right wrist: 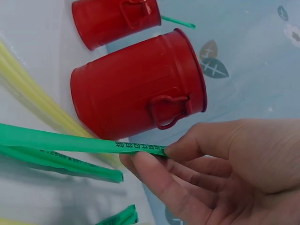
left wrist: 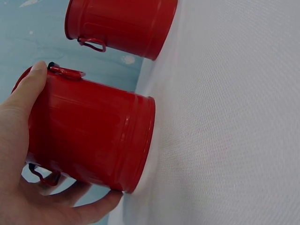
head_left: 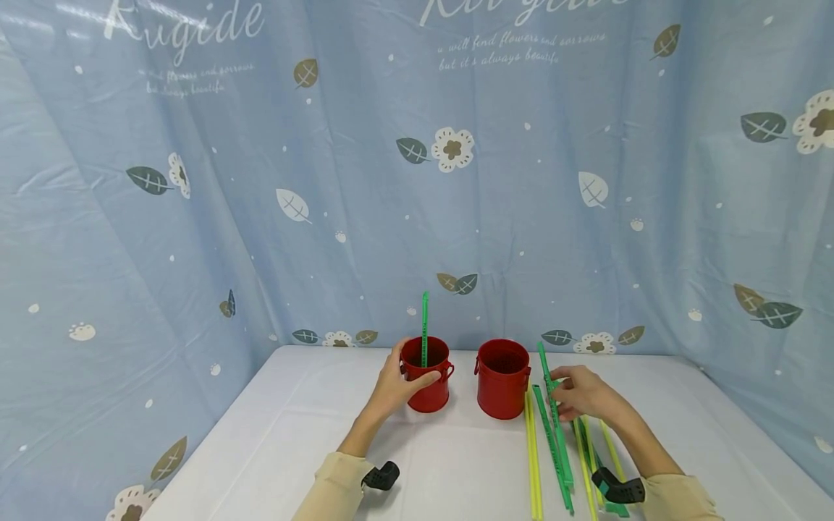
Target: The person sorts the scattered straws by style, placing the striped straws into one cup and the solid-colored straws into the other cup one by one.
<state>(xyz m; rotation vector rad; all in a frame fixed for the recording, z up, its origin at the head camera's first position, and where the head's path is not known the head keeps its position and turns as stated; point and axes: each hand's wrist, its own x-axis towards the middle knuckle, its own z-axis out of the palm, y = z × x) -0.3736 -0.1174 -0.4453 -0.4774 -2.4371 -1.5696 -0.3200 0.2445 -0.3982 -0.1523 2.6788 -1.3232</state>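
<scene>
My left hand point(head_left: 394, 385) grips the left red metal bucket point(head_left: 430, 398), thumb on the near side and fingers round the far side. That bucket point(left wrist: 89, 131) stands upright on the table, and one green printed strip point(head_left: 425, 329) rises out of it. At the right, my right hand point(head_left: 586, 394) pinches a long thin green strip point(right wrist: 61, 139) with dark printing between thumb and fingers, near its far end. The held strip slants just right of the second red bucket point(head_left: 503, 391), whose wire handle hangs at its side.
Several loose green strips point(head_left: 554, 452) and yellow sticks point(head_left: 531, 463) lie lengthwise on the white tablecloth point(head_left: 469, 470), under and in front of my right hand. A blue patterned curtain point(head_left: 365, 181) hangs behind the table's back edge.
</scene>
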